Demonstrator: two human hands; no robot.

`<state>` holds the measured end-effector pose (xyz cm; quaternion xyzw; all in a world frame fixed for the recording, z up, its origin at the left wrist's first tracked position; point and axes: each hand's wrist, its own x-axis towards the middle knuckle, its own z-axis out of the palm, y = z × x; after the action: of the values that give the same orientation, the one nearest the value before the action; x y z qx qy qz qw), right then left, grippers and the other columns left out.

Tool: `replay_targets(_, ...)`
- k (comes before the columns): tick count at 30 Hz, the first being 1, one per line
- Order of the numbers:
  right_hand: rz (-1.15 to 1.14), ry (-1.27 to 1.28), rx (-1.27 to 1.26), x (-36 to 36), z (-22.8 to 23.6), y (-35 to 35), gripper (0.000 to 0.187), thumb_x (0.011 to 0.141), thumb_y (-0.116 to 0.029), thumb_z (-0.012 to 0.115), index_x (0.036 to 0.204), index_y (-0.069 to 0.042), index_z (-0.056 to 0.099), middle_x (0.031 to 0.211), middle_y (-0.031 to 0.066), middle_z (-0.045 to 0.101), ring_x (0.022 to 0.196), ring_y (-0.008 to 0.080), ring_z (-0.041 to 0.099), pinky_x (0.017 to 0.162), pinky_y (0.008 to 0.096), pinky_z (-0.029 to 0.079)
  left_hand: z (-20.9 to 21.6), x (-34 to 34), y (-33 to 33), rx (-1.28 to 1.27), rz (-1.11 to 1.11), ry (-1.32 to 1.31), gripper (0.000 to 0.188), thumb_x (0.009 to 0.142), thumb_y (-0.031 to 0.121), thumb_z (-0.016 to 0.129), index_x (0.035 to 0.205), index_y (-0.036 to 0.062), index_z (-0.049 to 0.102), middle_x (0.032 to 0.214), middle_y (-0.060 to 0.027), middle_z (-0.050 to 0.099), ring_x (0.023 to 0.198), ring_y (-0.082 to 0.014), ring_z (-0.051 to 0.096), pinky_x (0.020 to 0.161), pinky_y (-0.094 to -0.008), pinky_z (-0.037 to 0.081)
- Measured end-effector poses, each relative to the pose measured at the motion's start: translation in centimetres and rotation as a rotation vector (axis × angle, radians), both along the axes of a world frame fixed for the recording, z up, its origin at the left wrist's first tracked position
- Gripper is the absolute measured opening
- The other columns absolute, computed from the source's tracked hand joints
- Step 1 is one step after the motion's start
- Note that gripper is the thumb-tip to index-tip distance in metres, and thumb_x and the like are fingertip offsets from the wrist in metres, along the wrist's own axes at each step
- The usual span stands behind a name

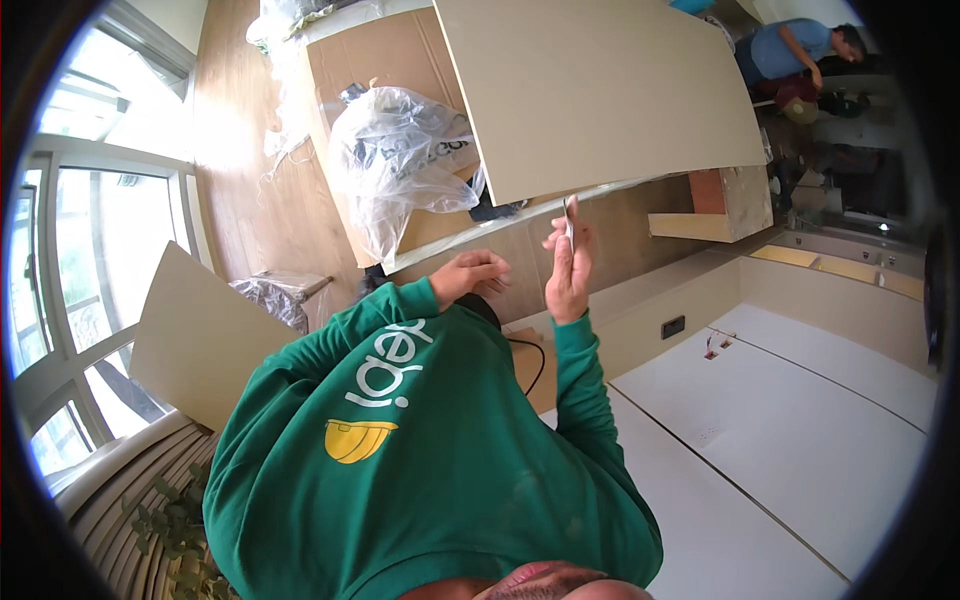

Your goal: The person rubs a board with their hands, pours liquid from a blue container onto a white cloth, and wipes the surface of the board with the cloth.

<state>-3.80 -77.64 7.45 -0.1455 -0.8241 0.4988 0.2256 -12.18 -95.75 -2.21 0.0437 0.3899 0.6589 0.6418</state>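
My right hand [570, 270] is raised in front of my chest, closed around a slim silvery tool [570, 228] that points away from me. Its kind is too small to make out. Just past its tip is the near edge of a large beige panel [600, 95]. My left hand [468, 276] hovers to the left, fingers loosely bent and apart from the thumb, with nothing seen in it. Ahead of that hand, a clear plastic bag [400, 150] with something dark inside lies on a cardboard sheet [400, 50], partly beside the panel.
Another beige panel [200, 340] leans near the windows [120, 220] on the left. A plastic-wrapped bundle [275, 300] sits beside it. To the right are large white panels [800, 400] and an open wooden box [715, 210]. A person in blue [785, 50] is at the far right.
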Motion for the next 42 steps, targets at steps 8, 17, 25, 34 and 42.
replay_targets(8, 0.507, -0.064, 0.638, -7.0, 1.1, 8.9, 0.044, 0.096, -0.025, 0.071, 0.139, -0.013, 0.067, 0.13, 0.0109, 0.061, 0.112, 0.0303, 0.058, 0.094, 0.0404, 0.051, -1.3, -1.8, 0.4, -0.021, 0.52, -0.016, 0.041, 0.106, 0.026, 0.048, 0.141, 0.0052, 0.051, 0.132, -0.0119, 0.065, 0.119, -0.0222, 0.064, 0.103, -0.038, 0.051)
replay_targets(17, 1.003, 0.342, 0.938, -17.0, -1.8, 8.6, 0.041, 0.084, -0.021, 0.08, 0.125, -0.013, 0.073, 0.137, 0.0014, 0.065, 0.119, 0.026, 0.06, 0.093, 0.0418, 0.051, -0.7, 2.1, 6.3, 0.496, 1.111, -0.319, 0.067, 0.1, 0.036, 0.039, 0.152, -0.0055, 0.04, 0.148, -0.0164, 0.054, 0.134, -0.0276, 0.055, 0.117, -0.0427, 0.042)
replay_targets(25, 1.191, 0.304, 1.164, -18.3, -1.7, 9.2, 0.037, 0.093, -0.017, 0.068, 0.13, -0.012, 0.069, 0.141, 0.0002, 0.063, 0.12, 0.0254, 0.057, 0.093, 0.0398, 0.048, -0.3, 3.9, 8.8, 0.53, 1.265, -0.288, 0.069, 0.098, 0.037, 0.036, 0.146, -0.012, 0.048, 0.151, -0.0199, 0.052, 0.138, -0.0302, 0.051, 0.121, -0.0426, 0.037)
replay_targets(34, 1.222, 0.33, 1.123, -15.6, -2.2, 9.0, 0.042, 0.089, -0.013, 0.068, 0.131, -0.012, 0.07, 0.138, 0.0004, 0.066, 0.119, 0.0265, 0.057, 0.095, 0.0396, 0.046, -0.5, 4.1, 8.9, 0.562, 1.309, -0.34, 0.072, 0.097, 0.04, 0.035, 0.145, -0.0119, 0.048, 0.147, -0.023, 0.056, 0.134, -0.0316, 0.055, 0.121, -0.0427, 0.037)
replay_targets(42, 1.254, 0.392, 1.1, -14.9, -2.9, 10.1, 0.039, 0.09, -0.013, 0.068, 0.129, -0.012, 0.072, 0.139, -0.0005, 0.067, 0.117, 0.0278, 0.059, 0.093, 0.0395, 0.045, 0.2, 4.3, 9.0, 0.591, 1.311, -0.339, 0.074, 0.096, 0.041, 0.033, 0.146, -0.013, 0.046, 0.148, -0.0242, 0.055, 0.136, -0.0323, 0.055, 0.122, -0.0434, 0.036)
